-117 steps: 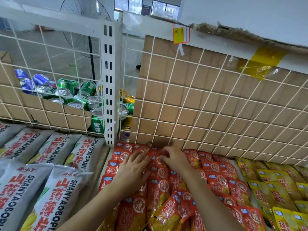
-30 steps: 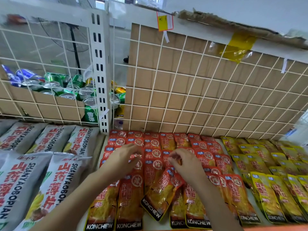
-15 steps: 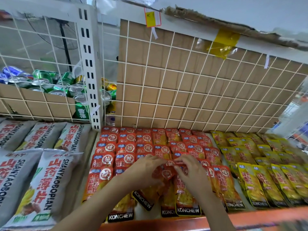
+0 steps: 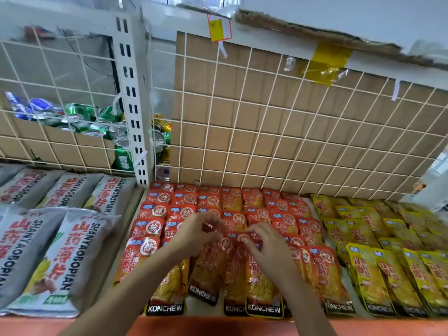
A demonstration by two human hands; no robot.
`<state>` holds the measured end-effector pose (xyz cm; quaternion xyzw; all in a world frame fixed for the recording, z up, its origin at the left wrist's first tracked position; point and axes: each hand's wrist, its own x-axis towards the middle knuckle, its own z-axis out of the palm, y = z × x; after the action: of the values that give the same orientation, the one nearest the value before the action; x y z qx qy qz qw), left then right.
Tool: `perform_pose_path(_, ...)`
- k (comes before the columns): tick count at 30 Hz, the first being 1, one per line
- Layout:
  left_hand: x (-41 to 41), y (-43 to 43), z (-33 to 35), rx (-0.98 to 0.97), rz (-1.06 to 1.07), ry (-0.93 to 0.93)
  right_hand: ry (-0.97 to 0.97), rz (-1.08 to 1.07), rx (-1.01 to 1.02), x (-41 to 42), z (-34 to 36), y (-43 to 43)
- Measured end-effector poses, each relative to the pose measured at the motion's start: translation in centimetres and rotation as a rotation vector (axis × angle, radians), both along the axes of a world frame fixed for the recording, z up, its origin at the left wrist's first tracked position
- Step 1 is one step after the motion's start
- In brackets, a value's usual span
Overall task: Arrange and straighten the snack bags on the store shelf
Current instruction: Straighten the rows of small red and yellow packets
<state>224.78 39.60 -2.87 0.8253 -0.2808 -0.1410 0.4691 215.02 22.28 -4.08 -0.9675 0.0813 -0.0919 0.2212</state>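
Head-height view down onto a store shelf (image 4: 218,327) with an orange front edge. At the centre, red snack bags (image 4: 157,212) laid flat in overlapping rows, tops toward 12 o'clock, black KONCHEW bands toward 6 o'clock along the shelf front.

Two bare forearms reaching in from 6 and 7 o'clock. Left hand (image 4: 196,235) over the middle of the red block, thumb and fingers curled together, pinching red foil at a bag top. Right hand (image 4: 269,248) just at 3 o'clock of the left, knuckles up, fingertips curled onto the top edge of the red snack bags, apparently grasping it (motion blur here, so hard to say exactly which of the overlapping bags). Between and below the hands, a tilted red bag (image 4: 208,270), lower end swung toward 7 o'clock, out of line with straighter neighbours.

At 3 o'clock of the red block, touching it, yellow snack bags (image 4: 378,270) in the same overlapping rows. At 9 o'clock, apart across a bare strip of shelf, large grey bags (image 4: 60,263) printed SHANYAOBOPIAN in red and black.

Behind everything, at 12 o'clock, a white wire grid (image 4: 242,130) backed by brown cardboard (image 4: 266,146). At 10 o'clock, through the grid, a heap of green, blue and gold drink cans (image 4: 82,115) beside a slotted white upright (image 4: 132,98). Near 12 o'clock at the top, a yellow price tag (image 4: 218,29) hanging from the upper rail; at 1 o'clock, a patch of yellow tape (image 4: 324,66).
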Motion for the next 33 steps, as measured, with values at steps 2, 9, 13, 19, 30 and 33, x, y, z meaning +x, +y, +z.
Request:
perform_pose_path(2, 0.0, 0.7, -0.2, -0.032, 0.044, 0.023, -0.007, 0.027, 0.021, 0.4, -0.2, 0.1)
perform_pose_path(9, -0.5, 2.5, -0.8, 0.091, 0.116, -0.087, -0.044, 0.088, 0.002, 0.7, -0.3, 0.5)
perform_pose_path(13, -1.0, 2.6, -1.2, 0.170, 0.146, -0.213, -0.049, 0.106, -0.002, 0.5, -0.9, 0.5)
perform_pose_path(19, -2.0, 3.7, -2.4, 0.293, 0.076, -0.491, -0.041, 0.120, -0.010, 0.6, -1.2, 0.4)
perform_pose_path(30, -4.4, 5.7, -4.2, 0.629, -0.218, -0.678, -0.024, 0.115, -0.058, 0.5, -1.2, 0.6)
perform_pose_path(33, -4.7, 5.3, -4.6, 0.699, -0.193, -0.673, -0.009, 0.118, -0.073, 0.6, -1.0, 0.8)
